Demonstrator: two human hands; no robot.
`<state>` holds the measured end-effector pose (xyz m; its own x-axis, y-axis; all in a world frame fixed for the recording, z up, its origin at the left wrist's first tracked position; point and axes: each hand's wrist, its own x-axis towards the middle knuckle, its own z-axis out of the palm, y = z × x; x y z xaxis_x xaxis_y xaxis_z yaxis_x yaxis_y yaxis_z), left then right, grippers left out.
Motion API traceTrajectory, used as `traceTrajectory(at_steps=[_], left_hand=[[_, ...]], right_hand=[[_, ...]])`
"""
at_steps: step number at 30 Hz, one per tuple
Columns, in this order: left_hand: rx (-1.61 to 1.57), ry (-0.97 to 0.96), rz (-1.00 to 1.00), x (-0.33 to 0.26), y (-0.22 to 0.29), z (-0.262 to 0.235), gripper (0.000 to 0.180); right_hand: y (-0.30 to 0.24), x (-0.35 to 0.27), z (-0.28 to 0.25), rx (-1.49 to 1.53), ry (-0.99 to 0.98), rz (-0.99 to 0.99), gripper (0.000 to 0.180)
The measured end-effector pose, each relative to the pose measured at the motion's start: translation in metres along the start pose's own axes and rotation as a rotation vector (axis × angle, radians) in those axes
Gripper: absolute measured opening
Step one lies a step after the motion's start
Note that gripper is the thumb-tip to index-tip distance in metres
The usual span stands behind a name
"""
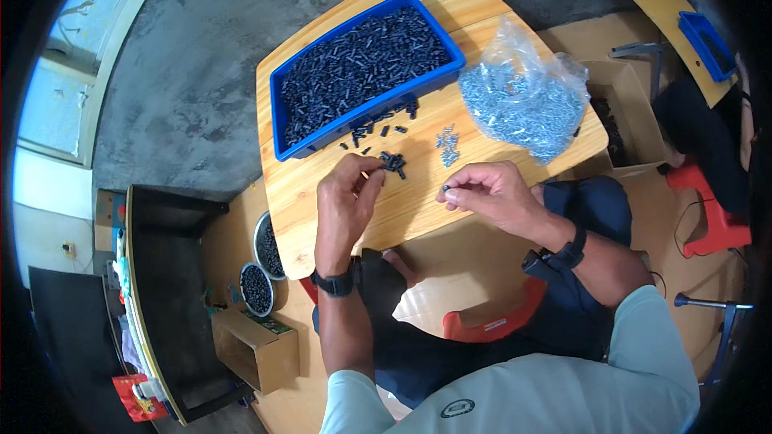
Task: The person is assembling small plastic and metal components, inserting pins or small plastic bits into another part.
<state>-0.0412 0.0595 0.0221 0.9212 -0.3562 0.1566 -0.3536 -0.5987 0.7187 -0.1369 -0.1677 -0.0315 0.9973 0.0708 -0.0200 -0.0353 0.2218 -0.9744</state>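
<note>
My left hand (347, 191) is over the wooden table (322, 221), thumb and fingers drawn together at the edge of a small heap of black cylindrical parts (394, 163). Whether one of them is in its grip is hidden. Farther right, my right hand (494, 195) pinches a small dark piece (446, 188) between thumb and fingertips, just above the table's near side. Beyond the hands lies a small group of silver screws (448, 146). More black parts (384, 130) are scattered in front of a blue tray (338, 135) filled with the same kind.
A clear plastic bag (523, 100) of silver screws rests at the table's right. Two metal bowls (257, 289) of black pieces stand on the floor at left, near a cardboard box (261, 353). Another person sits by a red stool (712, 213) at far right.
</note>
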Motion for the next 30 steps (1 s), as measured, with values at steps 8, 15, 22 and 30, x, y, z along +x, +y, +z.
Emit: traceTrajectory(at_steps=[8,15,22,30], left_hand=[[0.016,-0.139,0.449,-0.02,0.041,0.015,0.016],[0.105,-0.167,0.476,-0.025,0.052,0.019,0.018],[-0.293,-0.232,0.328,-0.021,0.035,0.021,0.019],[-0.786,-0.221,0.119,-0.024,0.03,0.031,0.01]], right_hand=[[-0.005,-0.004,0.002,-0.122,0.007,-0.199,0.016],[-0.006,-0.005,0.002,-0.182,-0.03,-0.27,0.015],[-0.008,-0.006,0.0,-0.168,-0.04,-0.336,0.014],[-0.01,-0.01,0.002,-0.221,-0.038,-0.291,0.015]])
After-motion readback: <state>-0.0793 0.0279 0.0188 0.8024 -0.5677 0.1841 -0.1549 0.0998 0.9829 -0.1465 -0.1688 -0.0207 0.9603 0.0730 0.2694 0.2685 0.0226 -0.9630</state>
